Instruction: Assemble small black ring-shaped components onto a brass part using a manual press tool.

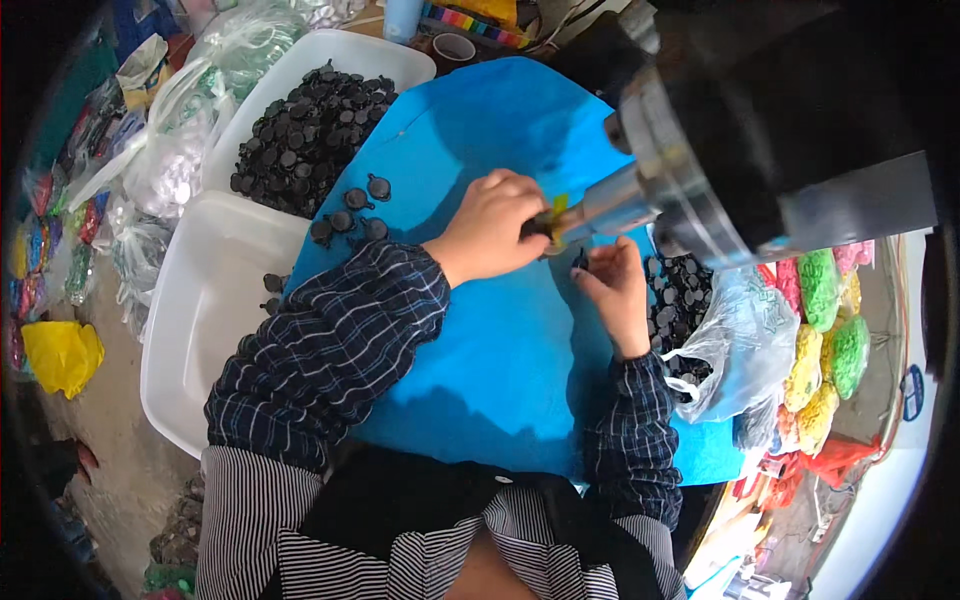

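My left hand (490, 228) is closed at the yellow-marked tip (561, 215) of a metal press head (615, 205). Between its thumb and fingers is a small dark piece (535, 226), apparently one of the black round tabbed parts, partly hidden by the fingers. Just right of and below the tip, my right hand (618, 290) pinches another small black part (580, 259), whose shape is mostly covered. Several loose black round parts (356, 198) lie on the blue work surface (480, 370) beside my left sleeve.
A white tub (330, 42) heaped with black parts (300, 135) stands at the far left, with a second white tub (165, 370) nearer. On the right, a clear plastic bag (745, 335) lies by more black pieces (680, 295). The bulky press body (770, 130) overhangs the upper right.
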{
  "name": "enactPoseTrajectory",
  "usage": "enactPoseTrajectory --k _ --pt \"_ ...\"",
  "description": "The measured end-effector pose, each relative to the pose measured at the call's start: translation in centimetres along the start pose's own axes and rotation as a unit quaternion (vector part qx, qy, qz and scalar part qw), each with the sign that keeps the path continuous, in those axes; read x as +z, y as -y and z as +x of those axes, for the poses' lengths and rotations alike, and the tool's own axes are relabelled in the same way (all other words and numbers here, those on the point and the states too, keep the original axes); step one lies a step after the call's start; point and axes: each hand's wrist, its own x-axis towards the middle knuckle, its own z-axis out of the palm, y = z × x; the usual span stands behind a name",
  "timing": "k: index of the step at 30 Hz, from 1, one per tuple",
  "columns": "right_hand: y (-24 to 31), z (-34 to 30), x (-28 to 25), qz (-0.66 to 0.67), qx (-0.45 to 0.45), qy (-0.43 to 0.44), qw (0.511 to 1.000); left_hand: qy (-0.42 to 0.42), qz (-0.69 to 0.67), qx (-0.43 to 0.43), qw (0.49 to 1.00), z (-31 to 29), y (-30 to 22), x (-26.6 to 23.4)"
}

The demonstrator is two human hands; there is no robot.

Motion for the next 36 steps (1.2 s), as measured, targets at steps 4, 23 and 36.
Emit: enactPoseTrajectory --k 4,23,36 --pt "0.5 1.4 2.5 0.109 -0.042 -0.044 0.992 -0.012 0.034 -0.061 0.998 0.4 -0.2 -0.4" --pt "-13.2 10.7 -12.3 -0.59 -0.107 -0.15 0.786 -0.006 0.039 -0.118 0.992 0.6 0.8 -1.0" --pt "-6.8 2.5 -6.8 -0.515 0.033 -0.003 0.857 0.002 0.003 -0.116 0.993 0.4 0.9 -0.4"
